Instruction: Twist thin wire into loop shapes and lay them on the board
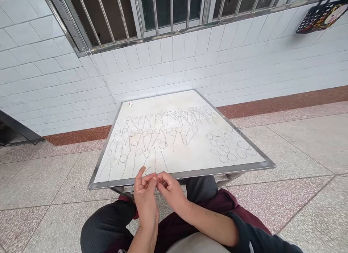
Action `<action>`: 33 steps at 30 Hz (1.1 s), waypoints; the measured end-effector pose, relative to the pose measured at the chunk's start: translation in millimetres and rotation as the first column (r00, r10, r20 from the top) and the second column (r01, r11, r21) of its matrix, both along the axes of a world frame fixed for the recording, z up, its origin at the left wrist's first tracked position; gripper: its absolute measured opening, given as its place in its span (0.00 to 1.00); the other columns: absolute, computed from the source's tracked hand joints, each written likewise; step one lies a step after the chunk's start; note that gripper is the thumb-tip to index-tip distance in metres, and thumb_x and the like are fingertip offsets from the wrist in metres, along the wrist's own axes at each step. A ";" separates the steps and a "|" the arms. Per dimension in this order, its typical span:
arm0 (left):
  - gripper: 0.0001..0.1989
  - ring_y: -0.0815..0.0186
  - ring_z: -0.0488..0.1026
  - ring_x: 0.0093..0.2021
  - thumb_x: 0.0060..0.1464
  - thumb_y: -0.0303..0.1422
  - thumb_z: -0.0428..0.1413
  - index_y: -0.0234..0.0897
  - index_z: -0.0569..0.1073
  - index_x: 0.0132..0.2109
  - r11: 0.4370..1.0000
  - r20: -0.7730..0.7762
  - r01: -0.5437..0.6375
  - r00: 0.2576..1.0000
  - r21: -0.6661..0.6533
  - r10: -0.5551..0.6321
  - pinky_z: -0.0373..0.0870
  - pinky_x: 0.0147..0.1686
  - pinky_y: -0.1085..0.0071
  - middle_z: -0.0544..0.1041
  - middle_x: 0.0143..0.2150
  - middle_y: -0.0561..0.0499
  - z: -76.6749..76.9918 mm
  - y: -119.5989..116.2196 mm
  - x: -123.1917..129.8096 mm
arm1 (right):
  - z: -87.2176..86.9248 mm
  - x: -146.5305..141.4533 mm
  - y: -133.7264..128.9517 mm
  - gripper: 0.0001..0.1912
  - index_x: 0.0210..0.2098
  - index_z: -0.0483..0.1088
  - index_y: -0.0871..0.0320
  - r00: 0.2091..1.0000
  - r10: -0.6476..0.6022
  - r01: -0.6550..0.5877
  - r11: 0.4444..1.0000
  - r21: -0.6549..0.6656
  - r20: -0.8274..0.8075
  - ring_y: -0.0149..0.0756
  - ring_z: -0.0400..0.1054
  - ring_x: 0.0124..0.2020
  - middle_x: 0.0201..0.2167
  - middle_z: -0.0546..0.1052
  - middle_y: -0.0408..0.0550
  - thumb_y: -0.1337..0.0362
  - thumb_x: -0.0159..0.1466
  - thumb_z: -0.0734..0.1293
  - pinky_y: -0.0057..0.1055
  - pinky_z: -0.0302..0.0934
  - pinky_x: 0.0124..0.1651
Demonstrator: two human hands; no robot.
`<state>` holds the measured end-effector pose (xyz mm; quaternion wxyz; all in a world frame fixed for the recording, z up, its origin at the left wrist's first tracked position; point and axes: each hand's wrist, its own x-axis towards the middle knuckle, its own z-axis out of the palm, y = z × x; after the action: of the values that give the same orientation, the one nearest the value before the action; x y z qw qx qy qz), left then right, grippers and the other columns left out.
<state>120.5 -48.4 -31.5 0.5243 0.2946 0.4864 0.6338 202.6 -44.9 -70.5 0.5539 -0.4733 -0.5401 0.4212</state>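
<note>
Both hands meet at the near edge of a white table (174, 153). My left hand (146, 189) and my right hand (168, 189) pinch a thin dark wire loop (150, 168) between thumbs and index fingers, their fingertips almost touching. The loop stands up just beyond the fingers. Across the tabletop lie rows of thin wire pieces (178, 130), each a round loop with a long tail. Plain wire loops without tails (224, 149) form a group on the right side of the table.
A small white and red object (130, 104) sits at the table's far left corner. Behind the table is a white tiled wall (174, 70) with barred windows. A patterned bag (320, 15) hangs at the upper right. My knees are under the near edge.
</note>
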 end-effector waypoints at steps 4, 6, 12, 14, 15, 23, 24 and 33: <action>0.31 0.68 0.74 0.37 0.47 0.33 0.63 0.38 0.65 0.58 1.000 -0.078 0.022 0.997 0.009 -0.021 0.67 0.48 0.67 0.75 0.31 0.54 1.8 2.3 -1.6 | -5.3 3.0 -2.0 0.06 0.36 0.68 0.56 0.990 -0.017 0.000 0.993 0.119 0.143 0.34 0.63 0.32 0.30 0.71 0.45 0.64 0.64 0.60 0.30 0.59 0.35; 0.32 0.68 0.74 0.36 0.48 0.35 0.63 0.39 0.64 0.59 0.999 -0.131 0.040 0.991 0.013 -0.038 0.67 0.47 0.67 0.75 0.30 0.55 3.9 3.3 -4.5 | -6.2 4.1 -1.9 0.06 0.38 0.68 0.55 0.982 -0.023 -0.007 0.987 0.159 0.186 0.34 0.64 0.33 0.32 0.72 0.45 0.65 0.65 0.60 0.31 0.60 0.36; 0.33 0.68 0.72 0.35 0.49 0.36 0.62 0.40 0.63 0.61 0.992 -0.266 0.125 0.957 0.026 -0.113 0.67 0.47 0.67 0.76 0.31 0.54 5.5 9.1 -17.6 | -3.6 6.9 1.8 0.07 0.38 0.68 0.54 0.950 -0.059 -0.018 0.970 0.242 0.306 0.36 0.66 0.34 0.31 0.72 0.46 0.67 0.65 0.59 0.31 0.61 0.37; 0.32 0.68 0.72 0.34 0.48 0.36 0.62 0.40 0.64 0.60 0.987 -0.279 0.158 0.950 0.029 -0.144 0.67 0.44 0.69 0.76 0.31 0.54 4.2 11.2 -22.0 | -4.2 7.8 2.5 0.07 0.38 0.68 0.54 0.919 -0.085 -0.027 0.960 0.278 0.384 0.36 0.65 0.33 0.30 0.71 0.46 0.67 0.65 0.59 0.31 0.60 0.36; 0.31 0.69 0.71 0.33 0.48 0.36 0.62 0.40 0.65 0.59 0.984 -0.285 0.173 0.946 0.029 -0.158 0.67 0.43 0.69 0.76 0.30 0.54 3.2 11.9 -23.8 | -5.0 8.2 2.6 0.07 0.38 0.68 0.54 0.902 -0.097 -0.034 0.955 0.293 0.421 0.36 0.65 0.33 0.30 0.71 0.45 0.68 0.65 0.59 0.31 0.59 0.35; 0.26 0.68 0.70 0.31 0.47 0.36 0.63 0.38 0.70 0.54 0.991 -0.202 0.132 0.971 0.023 -0.125 0.67 0.41 0.69 0.74 0.27 0.55 -3.5 8.4 -24.6 | -5.6 11.3 1.8 0.09 0.34 0.66 0.56 0.761 -0.215 -0.108 0.889 0.446 0.612 0.36 0.61 0.29 0.27 0.68 0.45 0.72 0.64 0.57 0.31 0.56 0.31; 0.27 0.68 0.70 0.31 0.46 0.37 0.64 0.38 0.70 0.54 0.991 -0.190 0.136 0.973 0.017 -0.130 0.67 0.41 0.69 0.74 0.27 0.55 -3.0 8.0 -24.5 | -4.3 11.9 1.9 0.09 0.34 0.66 0.56 0.755 -0.223 -0.113 0.882 0.457 0.617 0.36 0.62 0.29 0.27 0.69 0.46 0.73 0.64 0.57 0.31 0.57 0.31; 0.26 0.68 0.69 0.31 0.49 0.36 0.62 0.40 0.67 0.56 0.987 -0.280 0.151 0.951 0.056 -0.129 0.66 0.41 0.70 0.72 0.28 0.56 1.5 7.7 -29.1 | -1.8 11.8 0.7 0.07 0.36 0.67 0.57 0.679 -0.265 -0.161 0.856 0.492 0.684 0.37 0.63 0.29 0.27 0.71 0.46 0.72 0.64 0.58 0.33 0.58 0.31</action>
<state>91.4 -40.6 -30.0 0.4835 0.4336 0.5076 0.5662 214.4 -44.2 -72.3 0.4088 -0.4514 -0.7929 0.0196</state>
